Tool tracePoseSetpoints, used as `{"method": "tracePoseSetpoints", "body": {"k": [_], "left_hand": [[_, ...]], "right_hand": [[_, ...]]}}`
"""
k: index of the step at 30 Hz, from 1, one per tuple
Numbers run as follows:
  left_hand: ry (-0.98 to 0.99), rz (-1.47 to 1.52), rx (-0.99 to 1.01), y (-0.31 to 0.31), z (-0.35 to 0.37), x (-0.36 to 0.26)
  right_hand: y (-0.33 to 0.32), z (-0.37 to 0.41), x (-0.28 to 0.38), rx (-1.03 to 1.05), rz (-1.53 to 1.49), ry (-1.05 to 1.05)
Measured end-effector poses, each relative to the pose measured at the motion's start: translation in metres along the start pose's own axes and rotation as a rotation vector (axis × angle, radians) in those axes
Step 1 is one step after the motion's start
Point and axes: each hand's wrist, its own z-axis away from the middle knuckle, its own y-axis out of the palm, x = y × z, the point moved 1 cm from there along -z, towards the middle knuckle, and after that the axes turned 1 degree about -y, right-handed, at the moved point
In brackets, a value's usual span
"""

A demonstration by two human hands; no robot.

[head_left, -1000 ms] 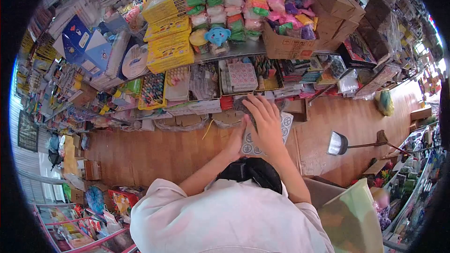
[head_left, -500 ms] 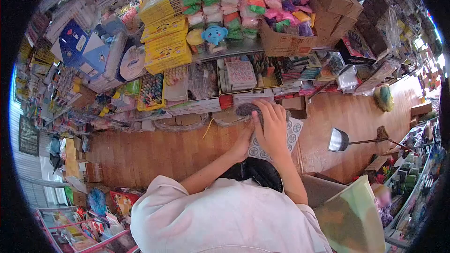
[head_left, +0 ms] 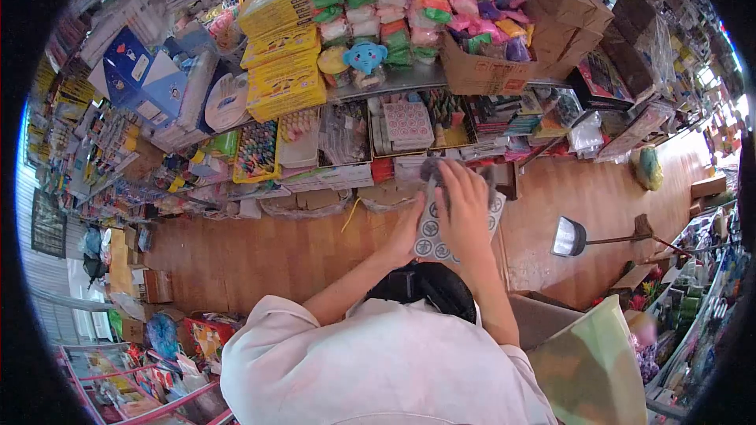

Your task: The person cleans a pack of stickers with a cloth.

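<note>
In front of my chest I have a flat white Chinese chess set (head_left: 428,247), its round pieces marked with dark characters. My left hand (head_left: 404,234) grips its left edge. A dark grey cloth (head_left: 431,168) is bunched under my right hand (head_left: 465,203), pressed to the upper part of the set. My right fingers and forearm cover much of the pieces. A similar set (head_left: 407,121) with red characters lies on the shelf ahead.
The shelf carries yellow boxes (head_left: 285,93), a blue elephant toy (head_left: 365,56) and a cardboard box (head_left: 484,71) of colourful packets. A long-handled dustpan (head_left: 568,236) stands on the wooden floor (head_left: 236,260) to the right. A pale yellow-green panel (head_left: 594,366) is beside my right arm.
My right hand and the cloth have shifted up a little over the chess set. The set is tilted differently, showing more pieces at its lower left. My left hand still holds its edge.
</note>
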Motion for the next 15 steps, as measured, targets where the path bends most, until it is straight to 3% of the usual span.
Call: {"method": "tracePoseSetpoints", "body": {"k": [3,5,10,12,15], "left_hand": [[0.062,0.037,-0.072,0.013,0.003,-0.014],[0.0,0.097,0.038,0.006,0.004,-0.023],[0.073,0.195,0.024,-0.005,-0.001,-0.029],[0.117,0.225,0.017,-0.004,-0.004,-0.031],[0.212,0.311,0.03,-0.008,-0.007,-0.035]], "right_hand": [[0.001,-0.004,-0.013,0.067,-0.063,0.0],[-0.005,0.001,-0.033,0.124,-0.126,0.057],[-0.023,0.018,-0.045,0.122,-0.331,0.173],[-0.022,0.026,-0.035,0.03,-0.451,0.268],[-0.012,0.046,-0.018,-0.091,-0.554,0.247]]}}
